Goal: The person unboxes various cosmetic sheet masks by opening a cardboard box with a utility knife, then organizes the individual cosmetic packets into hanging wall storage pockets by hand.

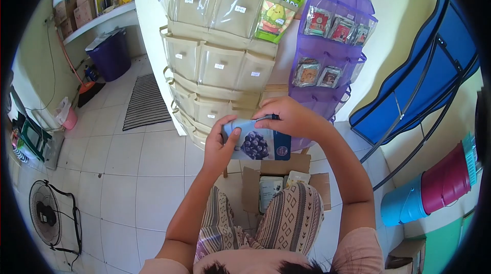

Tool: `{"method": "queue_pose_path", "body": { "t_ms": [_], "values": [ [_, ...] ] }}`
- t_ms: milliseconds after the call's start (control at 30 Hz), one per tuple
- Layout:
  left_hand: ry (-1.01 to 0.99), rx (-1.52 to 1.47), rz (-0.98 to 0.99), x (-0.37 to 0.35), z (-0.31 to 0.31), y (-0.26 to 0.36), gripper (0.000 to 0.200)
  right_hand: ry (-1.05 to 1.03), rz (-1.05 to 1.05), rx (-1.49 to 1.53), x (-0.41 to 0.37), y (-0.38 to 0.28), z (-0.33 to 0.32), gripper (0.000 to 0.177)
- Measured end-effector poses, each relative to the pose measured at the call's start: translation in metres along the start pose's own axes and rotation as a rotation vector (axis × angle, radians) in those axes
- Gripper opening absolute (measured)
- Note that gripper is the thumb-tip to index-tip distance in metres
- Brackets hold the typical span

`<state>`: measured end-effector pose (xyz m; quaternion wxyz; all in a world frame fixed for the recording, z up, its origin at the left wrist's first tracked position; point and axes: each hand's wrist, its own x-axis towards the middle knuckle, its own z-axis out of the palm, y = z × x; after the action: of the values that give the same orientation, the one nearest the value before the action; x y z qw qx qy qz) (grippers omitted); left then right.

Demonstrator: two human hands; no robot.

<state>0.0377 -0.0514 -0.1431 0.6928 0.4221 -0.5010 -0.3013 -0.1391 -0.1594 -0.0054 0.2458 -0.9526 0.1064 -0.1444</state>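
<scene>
Blue pouch [258, 144], printed with a cluster of dark berries, held flat-on to the viewer in front of the lower pockets of a beige hanging organiser [220, 64], above the person's knees. Left hand [219, 145]: closed on the pouch's left edge, thumb laid across the front face, fingers hidden behind. Right hand [287, 115]: curled over the pouch's upper right edge, fingers bent down and pinching the top strip; both hands thus grip the pouch at once.

Directly below the pouch, on the tiled floor: an open cardboard box [250, 187] with its flaps spread, holding further packets, partly covered by the person's patterned trouser leg [289, 218].

Behind the pouch: the beige organiser's clear pockets carry small white labels; a green avocado packet [276, 13] stands tilted in an upper pocket. Just beside it, to the right, a purple hanging organiser [353, 5] holds several small packets in its clear pockets.

Periphery: striped mat [146, 103] and dark purple bin [110, 54] at upper left, below a wall shelf [110, 16] stacked with cartons; floor fan [48, 212] at lower left; blue folding rack [424, 85] and stacked buckets [434, 187], lying on their side, at right
</scene>
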Motion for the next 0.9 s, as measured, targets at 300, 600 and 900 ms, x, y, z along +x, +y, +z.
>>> {"method": "queue_pose_path", "body": {
  "t_ms": [300, 600, 900],
  "values": [
    [0.104, -0.062, 0.073, 0.036, 0.034, 0.012, 0.026, 0.246, 0.149, 0.576, -0.016, 0.001, -0.025, 0.051],
    [0.089, 0.676, 0.606, 0.124, 0.028, 0.069, 0.037, 0.477, 0.148, 0.359, -0.014, 0.030, -0.104, 0.040],
    [-0.214, 1.424, 0.754, 0.184, 0.001, 0.075, 0.025, 0.414, -0.096, 0.140, 0.052, 0.094, -0.130, 0.035]
  ]
}}
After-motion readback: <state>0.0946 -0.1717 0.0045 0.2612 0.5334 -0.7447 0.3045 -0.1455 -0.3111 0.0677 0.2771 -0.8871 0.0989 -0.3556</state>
